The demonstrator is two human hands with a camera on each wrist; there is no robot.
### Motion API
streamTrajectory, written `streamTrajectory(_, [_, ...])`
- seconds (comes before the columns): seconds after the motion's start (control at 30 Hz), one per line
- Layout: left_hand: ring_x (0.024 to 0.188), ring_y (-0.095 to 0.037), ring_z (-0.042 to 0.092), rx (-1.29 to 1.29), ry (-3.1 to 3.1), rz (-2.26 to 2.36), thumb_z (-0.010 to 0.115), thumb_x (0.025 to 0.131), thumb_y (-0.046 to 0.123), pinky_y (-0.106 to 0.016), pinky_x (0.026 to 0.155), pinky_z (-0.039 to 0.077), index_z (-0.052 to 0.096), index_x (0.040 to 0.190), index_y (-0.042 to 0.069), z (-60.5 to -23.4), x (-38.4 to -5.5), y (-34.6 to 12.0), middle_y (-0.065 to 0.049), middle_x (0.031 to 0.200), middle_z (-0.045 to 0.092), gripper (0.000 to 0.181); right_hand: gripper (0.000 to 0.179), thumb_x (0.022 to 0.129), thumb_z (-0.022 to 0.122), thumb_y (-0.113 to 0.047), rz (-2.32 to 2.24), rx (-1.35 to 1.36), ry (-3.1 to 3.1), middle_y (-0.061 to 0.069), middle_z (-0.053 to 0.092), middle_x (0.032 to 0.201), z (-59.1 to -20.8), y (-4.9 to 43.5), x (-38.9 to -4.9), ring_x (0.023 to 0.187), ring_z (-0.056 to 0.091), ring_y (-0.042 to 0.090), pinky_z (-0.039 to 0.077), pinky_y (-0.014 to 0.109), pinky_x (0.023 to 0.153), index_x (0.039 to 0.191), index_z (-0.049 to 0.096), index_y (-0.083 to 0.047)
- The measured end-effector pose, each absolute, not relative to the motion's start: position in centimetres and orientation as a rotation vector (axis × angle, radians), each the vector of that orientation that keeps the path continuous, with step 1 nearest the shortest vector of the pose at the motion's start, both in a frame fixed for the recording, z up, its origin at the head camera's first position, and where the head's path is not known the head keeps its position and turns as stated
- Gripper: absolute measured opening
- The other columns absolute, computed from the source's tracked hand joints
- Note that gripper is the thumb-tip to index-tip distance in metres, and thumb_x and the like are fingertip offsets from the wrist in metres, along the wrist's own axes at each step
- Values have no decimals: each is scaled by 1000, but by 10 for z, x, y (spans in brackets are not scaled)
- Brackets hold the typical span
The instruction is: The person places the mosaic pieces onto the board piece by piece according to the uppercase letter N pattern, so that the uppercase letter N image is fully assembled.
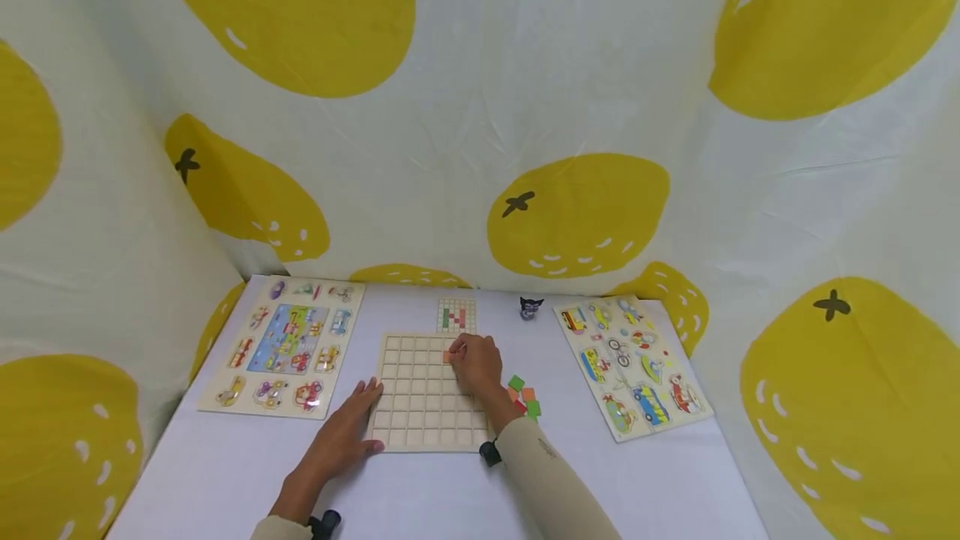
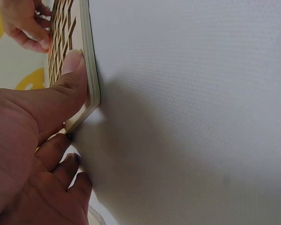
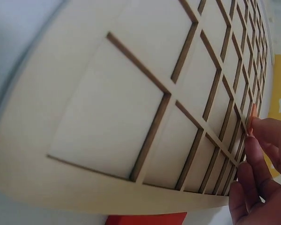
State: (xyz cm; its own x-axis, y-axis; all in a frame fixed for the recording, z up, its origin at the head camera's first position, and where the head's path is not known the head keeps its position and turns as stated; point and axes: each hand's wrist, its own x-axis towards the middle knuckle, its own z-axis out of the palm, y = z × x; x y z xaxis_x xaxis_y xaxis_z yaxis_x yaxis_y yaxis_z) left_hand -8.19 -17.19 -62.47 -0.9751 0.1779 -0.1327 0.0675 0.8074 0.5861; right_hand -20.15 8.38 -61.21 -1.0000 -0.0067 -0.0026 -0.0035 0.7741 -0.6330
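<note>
A wooden grid board (image 1: 420, 400) with square recesses lies flat in front of the person. The right hand (image 1: 478, 363) is over the board's far right part and pinches an orange square tile (image 1: 447, 357) between thumb and fingers. In the right wrist view the same orange tile (image 3: 254, 111) shows at the fingertips, close over the recesses. The left hand (image 1: 347, 432) rests at the board's left edge, its thumb on the near left corner of the frame and its other fingers along the side, as the left wrist view of the thumb (image 2: 74, 75) shows.
Several loose green, orange and red tiles (image 1: 531, 395) lie right of the board. Behind it sits a small patterned grid card (image 1: 457, 316), with a dark figurine (image 1: 529, 307) to its right. Picture puzzle boards stand at left (image 1: 217, 357) and right (image 1: 632, 369).
</note>
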Motion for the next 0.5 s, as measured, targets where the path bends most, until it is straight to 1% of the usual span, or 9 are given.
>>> streamTrajectory(0.07, [163,-41,25,200,2810,912,95,74,13,-61,131,29,38,165,11,-625,-82,-171,-11,175,31,108,6,90,81,-13,-1085,-13,2942,-5,67,78,-612,88,-199,84,55,17,48,34,69,93,78,-17])
streamTrajectory(0.1, [163,-40,24,202,2807,909,95,74,13,-60,131,28,37,166,12,-625,-82,-170,-11,175,30,108,8,89,82,-13,-1105,-15,2941,-5,70,80,-612,90,-197,85,57,17,52,36,76,95,79,-17])
streamTrajectory(0.2, [163,-41,26,215,2803,907,95,74,14,-61,131,30,38,165,11,-625,-81,-170,-11,174,31,107,15,87,84,-12,-1205,-3,2921,-4,74,85,-614,102,-191,88,61,17,56,41,82,100,81,-17])
streamTrajectory(0.23, [162,-41,26,221,2804,902,95,74,15,-61,130,31,39,165,10,-625,-80,-170,-12,174,32,107,16,87,84,-12,-1247,-2,2914,-3,75,86,-614,107,-188,89,63,17,56,41,82,102,81,-17])
streamTrajectory(0.3, [162,-41,28,228,2808,884,96,74,17,-61,130,32,40,164,10,-624,-80,-171,-11,174,33,106,18,88,84,-14,-1306,14,2898,-4,76,87,-613,117,-182,91,64,17,56,39,83,105,81,-17])
streamTrajectory(0.33, [162,-40,28,231,2812,879,96,74,17,-61,130,32,41,164,10,-624,-80,-171,-11,173,34,106,18,89,84,-14,-1336,30,2879,-4,74,87,-612,122,-179,92,63,17,53,36,79,107,81,-17])
streamTrajectory(0.43, [161,-41,30,245,2830,863,96,73,18,-61,129,34,42,163,9,-623,-81,-174,-11,173,36,105,20,91,84,-17,-1375,62,2856,-6,73,88,-607,139,-170,93,61,18,51,33,81,111,81,-18])
streamTrajectory(0.5, [162,-40,29,249,2836,851,96,73,18,-60,130,33,41,163,8,-622,-82,-175,-11,173,35,105,21,91,84,-19,-1353,103,2848,-8,72,90,-605,151,-166,96,59,17,51,32,83,112,81,-22])
